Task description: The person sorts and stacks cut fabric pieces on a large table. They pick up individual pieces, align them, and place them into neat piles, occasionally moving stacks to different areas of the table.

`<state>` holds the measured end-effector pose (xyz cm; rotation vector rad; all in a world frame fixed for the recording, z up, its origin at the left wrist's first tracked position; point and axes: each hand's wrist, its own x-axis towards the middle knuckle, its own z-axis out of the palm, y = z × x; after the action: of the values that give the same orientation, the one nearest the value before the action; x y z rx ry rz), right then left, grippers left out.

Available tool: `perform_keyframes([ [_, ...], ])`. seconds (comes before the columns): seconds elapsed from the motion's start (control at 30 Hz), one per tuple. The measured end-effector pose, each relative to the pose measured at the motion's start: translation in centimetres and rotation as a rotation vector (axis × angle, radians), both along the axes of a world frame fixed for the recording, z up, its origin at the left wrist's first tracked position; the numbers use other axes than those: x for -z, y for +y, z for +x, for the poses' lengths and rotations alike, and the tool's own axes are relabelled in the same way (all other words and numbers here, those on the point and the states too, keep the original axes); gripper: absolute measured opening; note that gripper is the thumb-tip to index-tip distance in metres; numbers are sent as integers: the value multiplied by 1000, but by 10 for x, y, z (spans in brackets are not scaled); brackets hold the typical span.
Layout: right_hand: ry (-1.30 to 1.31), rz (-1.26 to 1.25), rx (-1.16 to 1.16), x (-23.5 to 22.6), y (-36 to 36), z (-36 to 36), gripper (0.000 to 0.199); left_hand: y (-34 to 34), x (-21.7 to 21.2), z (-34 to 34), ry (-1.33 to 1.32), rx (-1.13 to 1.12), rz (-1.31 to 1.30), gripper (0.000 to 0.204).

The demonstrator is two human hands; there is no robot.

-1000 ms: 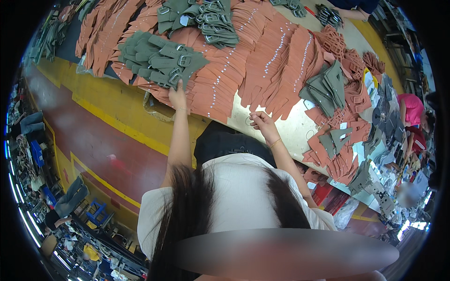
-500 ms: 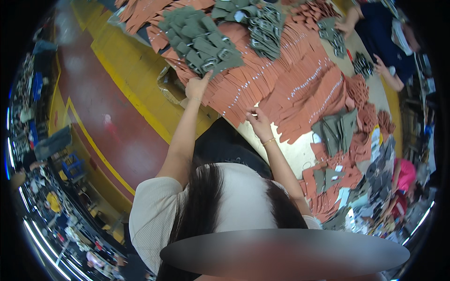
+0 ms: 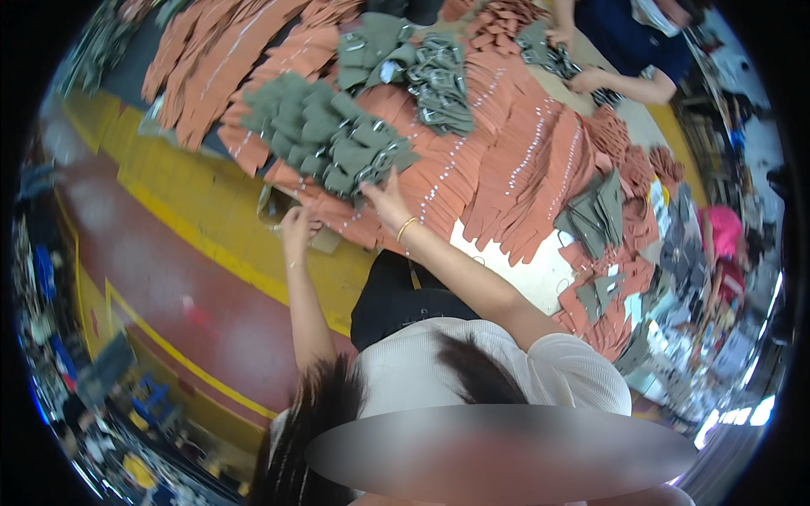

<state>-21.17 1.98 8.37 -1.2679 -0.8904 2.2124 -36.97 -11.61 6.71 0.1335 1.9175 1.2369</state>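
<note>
My right hand (image 3: 389, 208) reaches to the near end of a heap of dark green fabric tabs (image 3: 325, 139) with metal buckles. Its fingers are closed on a green tab at the heap's lower edge. Just off the table's near edge, my left hand (image 3: 297, 230) has its fingers curled together. Whether anything is in them is too small to make out. Rust-orange fabric strips (image 3: 439, 181), with rows of small white marks, lie fanned in overlapping rows beneath and beside the green heap.
A second green bundle with buckles (image 3: 440, 84) lies farther back. Green folded pieces (image 3: 597, 215) rest at the right on orange ones. Across the table a person in a dark shirt (image 3: 629, 46) handles green pieces. A yellow-and-red floor (image 3: 211, 253) runs along the left.
My left hand has left the green heap and moved left and down past the table edge. My right hand has moved left and up to the green tabs. The view has shifted.
</note>
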Motion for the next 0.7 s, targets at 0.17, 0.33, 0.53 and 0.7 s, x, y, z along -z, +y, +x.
perform_keyframes([
  [0.17, 69, -10, 60, -7, 6, -13, 78, 25, 1, -76, 121, -208, 227, 26],
  [0.33, 6, -140, 5, -20, 14, -2, 82, 72, 10, -108, -16, -320, 288, 40],
  [0.53, -17, -248, -56, -41, 24, -1, 91, 96, 17, -122, -157, -315, 275, 41],
  [0.7, 2, -339, -36, -44, 29, 1, 88, 103, 17, -128, -179, -213, 281, 45],
])
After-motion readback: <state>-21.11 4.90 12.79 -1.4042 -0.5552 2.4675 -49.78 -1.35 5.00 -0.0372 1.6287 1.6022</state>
